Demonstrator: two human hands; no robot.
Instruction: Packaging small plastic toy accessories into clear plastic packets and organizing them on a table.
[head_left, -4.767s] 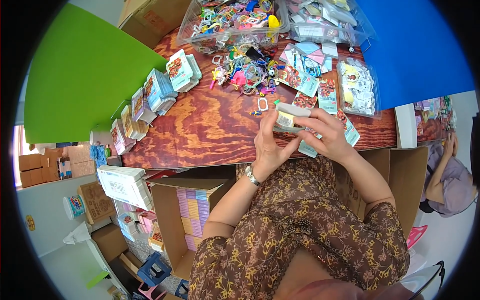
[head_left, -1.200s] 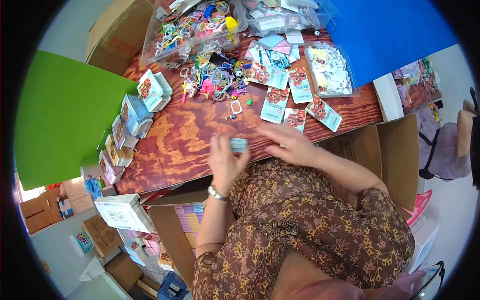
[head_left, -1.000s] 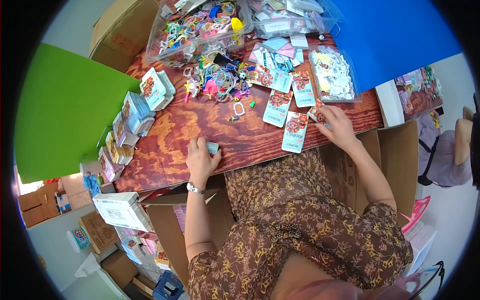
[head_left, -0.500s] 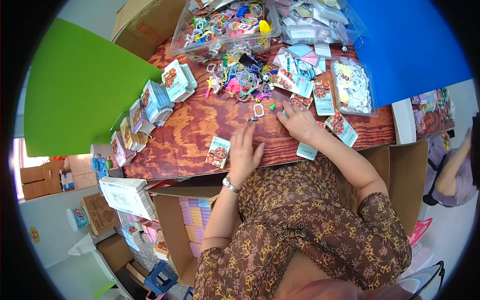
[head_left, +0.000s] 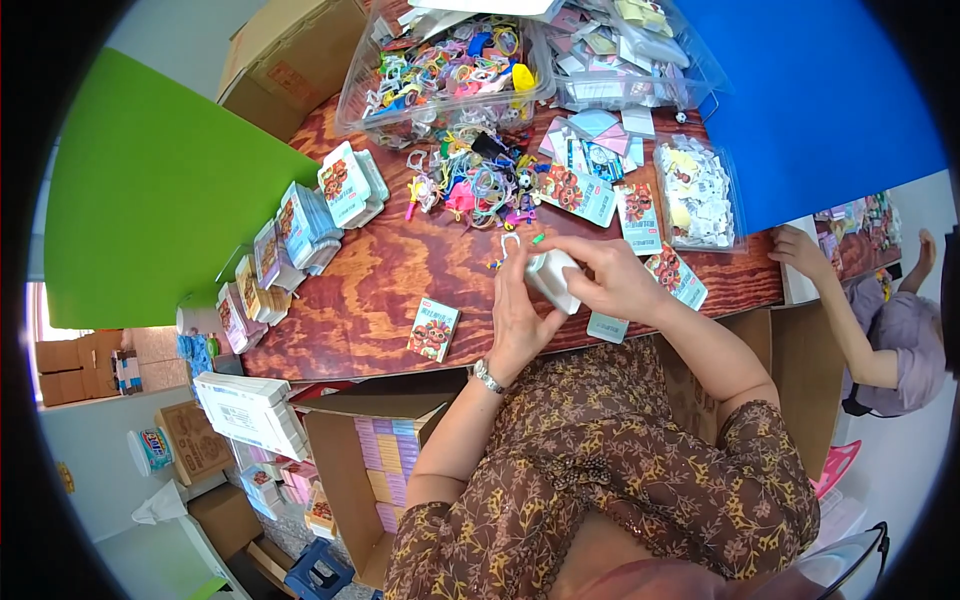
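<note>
Behind the held box (head_left: 549, 278), on the table (head_left: 370, 268), lie trinkets (head_left: 480, 188) (a bin (head_left: 395, 122) beyond), stacked packs (head_left: 308, 228) left, a tray (head_left: 700, 244) right.

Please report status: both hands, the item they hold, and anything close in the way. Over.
Left hand and right hand on small white carton. Printed box lying to their left. Small green trinket close beyond carton.

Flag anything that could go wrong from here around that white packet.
The white packet is held between the left grip and the right grip; squeezing might crease it.

The green piece sits right by the fingers and could get knocked away.

The pale card lies near the table's front edge, close to the right grip, so a sweep might brush it off.
</note>
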